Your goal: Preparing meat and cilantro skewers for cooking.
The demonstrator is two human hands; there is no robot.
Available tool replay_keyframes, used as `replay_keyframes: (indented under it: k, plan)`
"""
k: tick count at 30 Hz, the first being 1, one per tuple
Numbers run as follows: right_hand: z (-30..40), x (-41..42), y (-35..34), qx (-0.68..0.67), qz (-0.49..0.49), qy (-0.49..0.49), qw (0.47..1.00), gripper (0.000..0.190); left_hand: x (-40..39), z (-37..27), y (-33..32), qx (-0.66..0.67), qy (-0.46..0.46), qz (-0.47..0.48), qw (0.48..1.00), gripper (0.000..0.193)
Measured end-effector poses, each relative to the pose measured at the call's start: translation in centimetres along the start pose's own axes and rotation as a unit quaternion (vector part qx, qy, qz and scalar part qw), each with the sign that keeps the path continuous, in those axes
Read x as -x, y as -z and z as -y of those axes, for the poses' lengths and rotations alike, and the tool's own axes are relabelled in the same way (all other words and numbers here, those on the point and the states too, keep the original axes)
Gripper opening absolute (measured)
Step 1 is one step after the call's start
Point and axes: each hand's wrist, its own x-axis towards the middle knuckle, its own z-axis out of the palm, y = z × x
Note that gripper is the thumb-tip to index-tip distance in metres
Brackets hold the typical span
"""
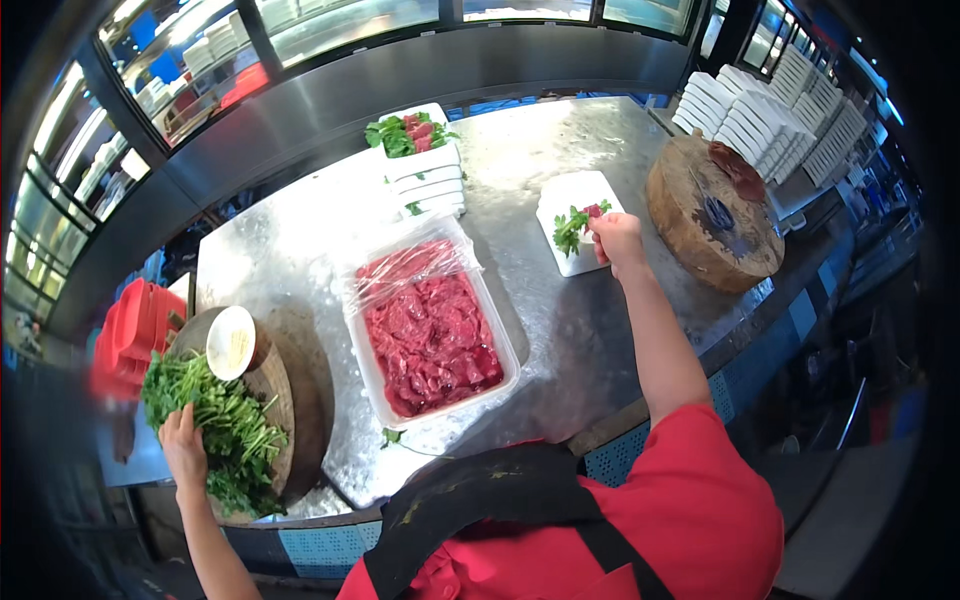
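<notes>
At the left, my left hand (pixel 184 442) rests on a heap of leafy green herbs (pixel 232 427), its fingertips partly hidden among the stems. That heap lies on a round wooden chopping block (pixel 279 390), beside a small white bowl (pixel 231 343) with pale contents. My right hand (pixel 621 238) is over a white tray (pixel 571 187), fingers pinched at a leafy sprig (pixel 570 231) and a bit of red meat (pixel 595 211). Between my hands stands a clear plastic tub (pixel 512 367) of sliced raw red meat (pixel 431 341), its far part under plastic film (pixel 409 274).
Stacked white trays (pixel 431 180) at the back carry greens and meat on top. A second chopping block (pixel 667 199) at the right holds dark scissors (pixel 718 212) and a brownish-red piece (pixel 737 171). White tray stacks (pixel 750 112) stand behind it; red baskets (pixel 139 322) are far left.
</notes>
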Motion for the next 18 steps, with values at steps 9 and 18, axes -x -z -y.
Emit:
replay_keyframes:
  k: [9,18]
  plan:
    - [-4.8,-13.2,-0.2,0.307,-0.080,0.044,0.947,0.027,-0.3,0.0,0.0,0.037,-0.030,-0.071,0.996,0.022]
    - [0.2,-8.9,2.5,0.352,-0.029,0.064,0.933,0.028,0.0,-0.2,0.2,0.095,0.023,-0.095,0.991,0.014]
